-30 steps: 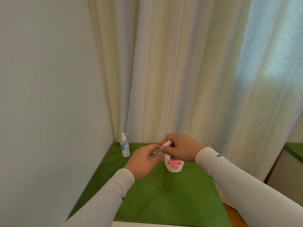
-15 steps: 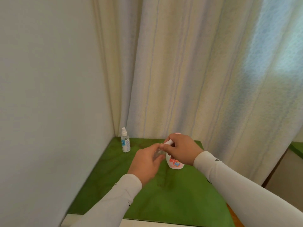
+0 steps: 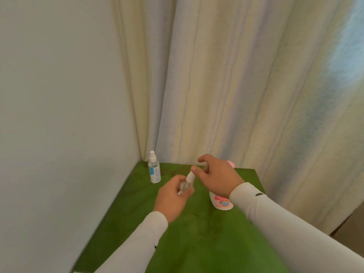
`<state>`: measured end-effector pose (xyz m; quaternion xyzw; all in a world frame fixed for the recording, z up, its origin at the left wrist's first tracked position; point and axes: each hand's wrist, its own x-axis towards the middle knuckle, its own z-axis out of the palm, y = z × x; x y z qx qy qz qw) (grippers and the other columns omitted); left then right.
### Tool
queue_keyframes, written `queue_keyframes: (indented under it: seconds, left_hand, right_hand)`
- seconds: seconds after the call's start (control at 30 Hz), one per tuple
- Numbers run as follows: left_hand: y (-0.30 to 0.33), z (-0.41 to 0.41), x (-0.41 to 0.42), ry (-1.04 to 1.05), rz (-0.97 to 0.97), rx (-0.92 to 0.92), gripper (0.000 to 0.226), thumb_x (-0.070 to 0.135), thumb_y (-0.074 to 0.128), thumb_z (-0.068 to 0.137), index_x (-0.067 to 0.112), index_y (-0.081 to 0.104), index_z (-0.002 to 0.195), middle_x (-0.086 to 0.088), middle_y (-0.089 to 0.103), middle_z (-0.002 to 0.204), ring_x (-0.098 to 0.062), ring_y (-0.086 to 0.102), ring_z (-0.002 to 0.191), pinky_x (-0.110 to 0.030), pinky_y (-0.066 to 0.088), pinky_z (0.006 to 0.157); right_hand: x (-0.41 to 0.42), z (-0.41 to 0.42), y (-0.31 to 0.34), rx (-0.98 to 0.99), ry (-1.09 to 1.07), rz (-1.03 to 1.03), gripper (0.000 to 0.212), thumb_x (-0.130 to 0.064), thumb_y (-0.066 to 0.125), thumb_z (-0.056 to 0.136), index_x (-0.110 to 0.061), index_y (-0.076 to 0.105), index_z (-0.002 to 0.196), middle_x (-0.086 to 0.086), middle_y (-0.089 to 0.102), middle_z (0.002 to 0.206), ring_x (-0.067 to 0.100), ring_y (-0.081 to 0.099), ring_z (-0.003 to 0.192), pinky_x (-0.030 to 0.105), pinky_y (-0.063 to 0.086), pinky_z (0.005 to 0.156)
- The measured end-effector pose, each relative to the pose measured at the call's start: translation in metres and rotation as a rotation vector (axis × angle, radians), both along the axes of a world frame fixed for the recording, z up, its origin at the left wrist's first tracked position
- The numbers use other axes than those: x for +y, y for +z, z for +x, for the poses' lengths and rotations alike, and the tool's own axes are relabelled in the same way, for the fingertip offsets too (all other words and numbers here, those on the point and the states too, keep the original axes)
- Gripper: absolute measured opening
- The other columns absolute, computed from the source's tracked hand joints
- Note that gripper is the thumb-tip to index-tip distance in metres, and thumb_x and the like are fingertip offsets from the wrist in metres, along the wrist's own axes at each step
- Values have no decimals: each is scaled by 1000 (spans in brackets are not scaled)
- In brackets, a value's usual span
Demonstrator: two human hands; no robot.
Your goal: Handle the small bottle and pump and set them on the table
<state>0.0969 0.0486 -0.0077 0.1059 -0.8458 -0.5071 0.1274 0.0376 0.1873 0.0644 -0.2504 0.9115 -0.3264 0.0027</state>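
Left hand (image 3: 173, 196) curled round a small clear spray bottle (image 3: 186, 184), held tilted above the green table (image 3: 206, 243), white nozzle pointing up toward the right hand (image 3: 218, 178). Right hand just beside that nozzle, fingers spread and loosely bent, gripping nothing; whether a fingertip touches the nozzle cannot be told. Nozzle seated on the bottle, so, by the look of it, the fitting of the top is done or nearly so; left to do, as a guess, only setting the bottle down. Beyond the left hand, near the wall corner, a second spray bottle (image 3: 154, 171) with a blue label, upright. Under and behind the right wrist, a white bottle with a pink label (image 3: 221, 202), pink cap peeking past the knuckles. Count: two spray bottles, one pink-labelled bottle, two hands, one table.
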Motion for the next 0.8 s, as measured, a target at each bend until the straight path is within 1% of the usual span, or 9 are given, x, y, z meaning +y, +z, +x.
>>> queue_keyframes:
  seconds: [0.07,0.17,0.27,0.33,0.4,0.5,0.57,0.67,0.8]
  left_hand:
    - [-11,-11,-8,67,17,-32,16,32,64,86,41,53,94,18,62,88,0,59,77,-15,40,57]
    - [-28,-32,-19,164,-11,-63,14,28,66,86,32,54,92,15,60,88,0,56,77,-15,37,56]
    - [-41,-55,-26,240,-41,-95,12,26,64,87,27,53,90,8,59,84,-3,55,73,-16,36,54]
    - [-46,-72,-30,284,-74,-109,12,26,63,88,25,52,92,7,58,84,-3,52,71,-15,35,55]
    - [-51,-85,-34,310,-97,-121,11,27,62,89,24,53,95,6,58,85,-6,53,73,-19,39,65]
    - [-59,-98,-38,345,-97,-142,14,27,62,90,21,57,101,4,60,90,-15,56,83,-26,43,76]
    - [-63,-104,-40,371,-86,-136,16,28,62,90,20,58,103,3,59,92,-17,57,87,-26,43,79]
    - [-62,-110,-41,373,-99,-147,20,27,63,89,19,58,106,4,59,93,-16,55,87,-29,46,83]
    - [-59,-106,-39,348,-92,-133,27,28,65,88,21,56,112,5,58,100,-20,59,101,-34,47,92]
  right_hand:
    - [-3,-10,3,10,-15,-27,36,-54,47,87,-29,56,113,-9,65,90,11,61,82,30,49,79]
    - [-7,-24,8,31,-13,-74,29,-55,46,87,-33,60,97,-12,64,88,10,60,83,33,50,82]
    - [-12,-36,14,42,33,-88,32,-55,44,88,-29,61,97,-10,65,89,10,60,84,28,49,77]
    - [-16,-45,16,56,60,-77,35,-55,44,89,-27,63,99,-9,66,92,10,60,86,25,47,76]
    - [-20,-51,18,62,71,-88,36,-54,43,89,-27,63,100,-9,66,94,8,59,87,23,46,75]
    - [-21,-60,17,63,75,-93,35,-53,44,90,-26,63,100,-10,65,94,7,59,87,21,44,72]
    - [-21,-64,16,65,74,-80,34,-53,44,90,-26,63,100,-11,65,95,8,58,87,21,42,72]
    - [-19,-69,14,65,69,-55,35,-52,43,91,-25,63,104,-10,65,99,9,58,90,22,43,76]
    - [-18,-69,14,55,63,-37,35,-50,44,92,-24,62,106,-10,65,102,9,58,92,23,45,80]
